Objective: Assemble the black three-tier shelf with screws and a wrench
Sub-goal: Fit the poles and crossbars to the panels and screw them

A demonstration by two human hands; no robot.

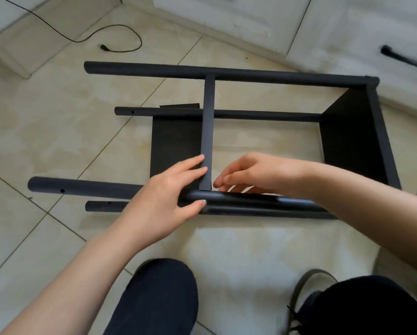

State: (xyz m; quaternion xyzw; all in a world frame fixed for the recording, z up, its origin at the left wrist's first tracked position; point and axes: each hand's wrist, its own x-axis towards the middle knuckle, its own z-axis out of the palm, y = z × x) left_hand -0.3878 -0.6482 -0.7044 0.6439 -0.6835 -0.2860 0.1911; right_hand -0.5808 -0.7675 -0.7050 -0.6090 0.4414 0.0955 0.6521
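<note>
The black shelf lies on its side on the tiled floor. Its far leg tube and near leg tube run left to right. An end panel stands at the right, and a middle panel stands on edge between the tubes. My left hand lies over the near tube where the middle panel meets it, fingers straight against the panel's edge and thumb along the tube. My right hand reaches in from the right with fingers curled at the same joint. Whether it pinches anything is hidden. No wrench or screw shows.
A lower leg tube lies just under the near one. A black cable loops on the floor at the back left. White cabinets with a black handle stand behind. My knee and shoe are in the foreground.
</note>
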